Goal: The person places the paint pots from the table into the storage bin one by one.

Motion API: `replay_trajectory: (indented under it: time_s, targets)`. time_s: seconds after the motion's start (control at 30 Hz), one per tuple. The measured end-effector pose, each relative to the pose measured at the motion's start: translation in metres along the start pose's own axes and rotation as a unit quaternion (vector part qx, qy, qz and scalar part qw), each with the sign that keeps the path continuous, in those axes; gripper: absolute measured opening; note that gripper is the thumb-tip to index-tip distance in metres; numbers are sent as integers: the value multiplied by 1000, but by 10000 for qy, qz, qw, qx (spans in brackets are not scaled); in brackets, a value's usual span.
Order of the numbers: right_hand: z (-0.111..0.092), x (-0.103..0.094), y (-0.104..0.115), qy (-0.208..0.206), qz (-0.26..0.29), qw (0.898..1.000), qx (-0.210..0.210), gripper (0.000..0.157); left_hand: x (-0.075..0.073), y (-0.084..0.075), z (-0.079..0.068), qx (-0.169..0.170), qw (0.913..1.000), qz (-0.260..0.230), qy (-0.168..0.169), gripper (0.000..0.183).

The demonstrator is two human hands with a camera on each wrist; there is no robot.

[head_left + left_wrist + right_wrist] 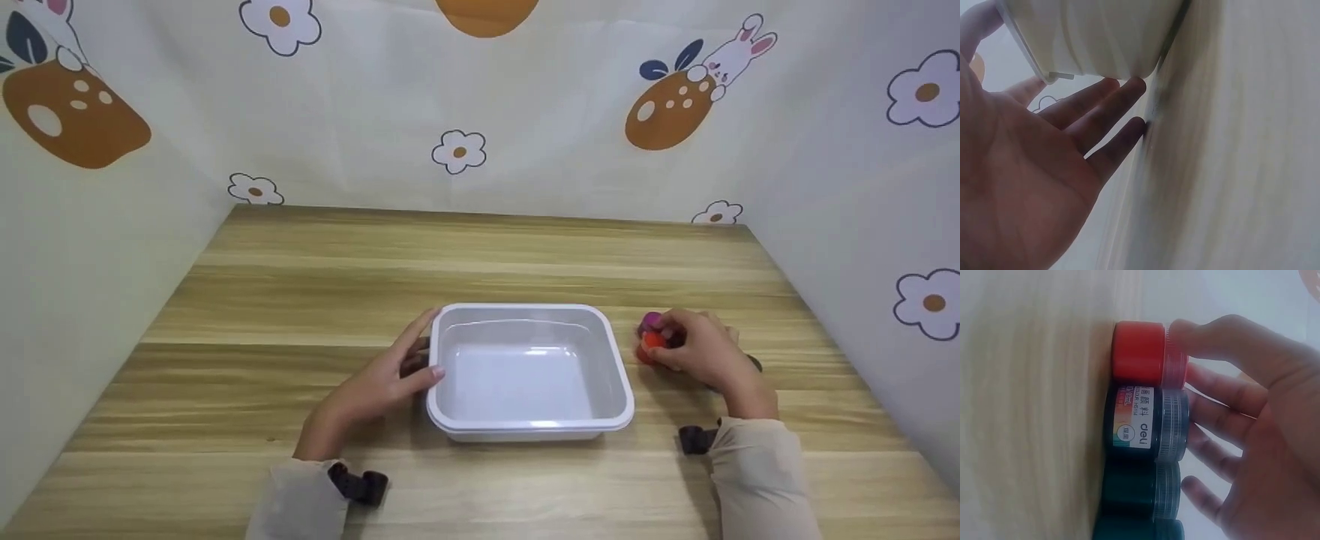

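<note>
A white plastic container [531, 424] stands on the table, and my left hand [386, 382] rests against its left side. The thumb lies over the rim while the fairly straight fingers touch the outer wall, as the left wrist view shows. My right hand [701, 349] pinches a red paint jar [1139, 353] by its lid between thumb and fingers. Beside it in the right wrist view are a black paint jar [1134, 422] with a label, a dark green jar [1130, 490] and a teal jar [1129, 529]. A purple jar [651, 322] touches the red one; the hand hides others.
The wood-grain table [315, 300] is enclosed by pale cloth walls [360, 112] printed with flowers, fruit and rabbits. Black wrist mounts [365, 487] sit on both sleeves. Bare table shows behind and left of the container.
</note>
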State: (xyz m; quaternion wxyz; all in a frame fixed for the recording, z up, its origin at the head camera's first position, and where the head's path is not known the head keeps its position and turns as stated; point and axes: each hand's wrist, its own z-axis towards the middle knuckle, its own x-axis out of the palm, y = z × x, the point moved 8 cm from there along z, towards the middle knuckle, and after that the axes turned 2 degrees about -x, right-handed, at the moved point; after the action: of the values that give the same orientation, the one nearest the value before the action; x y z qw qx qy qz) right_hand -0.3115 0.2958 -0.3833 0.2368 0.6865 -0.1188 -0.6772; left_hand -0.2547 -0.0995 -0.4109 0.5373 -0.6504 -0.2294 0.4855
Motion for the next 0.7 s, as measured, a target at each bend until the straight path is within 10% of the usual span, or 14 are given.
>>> replay_trajectory:
  time_s: [0.7]
  targets:
    - [-16,-47,70,-596,512,9907,-1113,31,2,-1,-2,97,9995,-221,208,84]
